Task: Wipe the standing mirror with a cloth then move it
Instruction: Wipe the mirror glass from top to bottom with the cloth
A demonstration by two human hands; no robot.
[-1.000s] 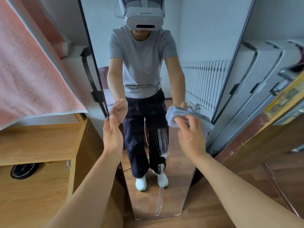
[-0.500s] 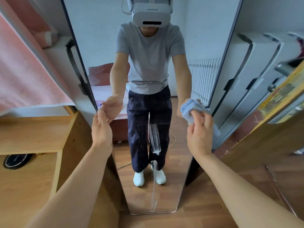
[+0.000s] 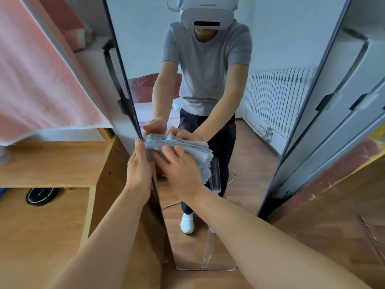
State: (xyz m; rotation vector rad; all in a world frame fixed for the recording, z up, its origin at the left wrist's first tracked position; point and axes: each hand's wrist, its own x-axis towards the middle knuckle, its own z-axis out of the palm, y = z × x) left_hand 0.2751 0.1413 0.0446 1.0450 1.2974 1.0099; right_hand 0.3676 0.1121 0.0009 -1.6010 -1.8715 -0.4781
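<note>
A tall standing mirror [image 3: 260, 155] with a thin dark frame stands on the wooden floor right in front of me. It reflects a person in a grey T-shirt and dark trousers. My left hand [image 3: 139, 166] grips the mirror's left edge at about mid height. My right hand [image 3: 179, 170] presses a light blue-grey cloth [image 3: 193, 149] flat against the glass, close beside my left hand, with fingers spread. A streak of wet smear [image 3: 215, 178] runs down the glass below the cloth.
A wooden desk [image 3: 52, 163] stands at the left against the mirror's edge, with a pink towel [image 3: 37, 80] hanging above it. A black round object [image 3: 41, 196] lies under the desk. White cabinet doors [image 3: 343, 113] and a wooden panel [image 3: 333, 195] stand at the right.
My right hand has swept the cloth leftward across the glass, from near the mirror's right edge to beside my left hand. My left hand keeps its hold on the left edge.
</note>
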